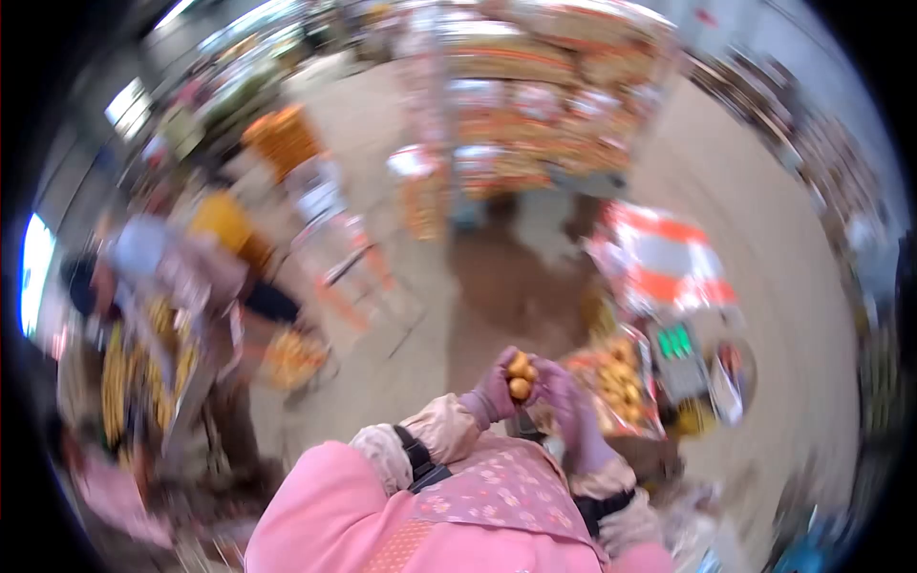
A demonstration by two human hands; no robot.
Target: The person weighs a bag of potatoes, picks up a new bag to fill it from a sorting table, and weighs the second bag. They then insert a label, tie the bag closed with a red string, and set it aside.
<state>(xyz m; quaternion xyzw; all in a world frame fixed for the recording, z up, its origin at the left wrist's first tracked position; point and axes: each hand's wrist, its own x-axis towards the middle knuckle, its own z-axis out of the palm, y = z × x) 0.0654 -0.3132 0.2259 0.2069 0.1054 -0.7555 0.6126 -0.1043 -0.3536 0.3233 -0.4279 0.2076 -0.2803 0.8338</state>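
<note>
In front of my waist, my left hand (491,393), in a purple glove, closes around small round yellow-orange produce (521,375); a few pieces show, and blur hides their exact kind. My right hand (568,399), gloved alike, meets it from the other side with its fingers curled against the same pieces. Right beside that hand is a clear plastic bag (652,382) with orange marks, filled with similar produce (621,384). Next to the bag stands a weighing scale (680,368) with a lit green display (674,342).
A pile of printed plastic bags (664,253) lies beyond the scale. Tall stacks of packed bags (544,105) stand ahead. At left, a co-worker (172,267) bends over near a filled bag (294,358) and a chair-like frame (344,258). Orange crates (282,138) stand farther back.
</note>
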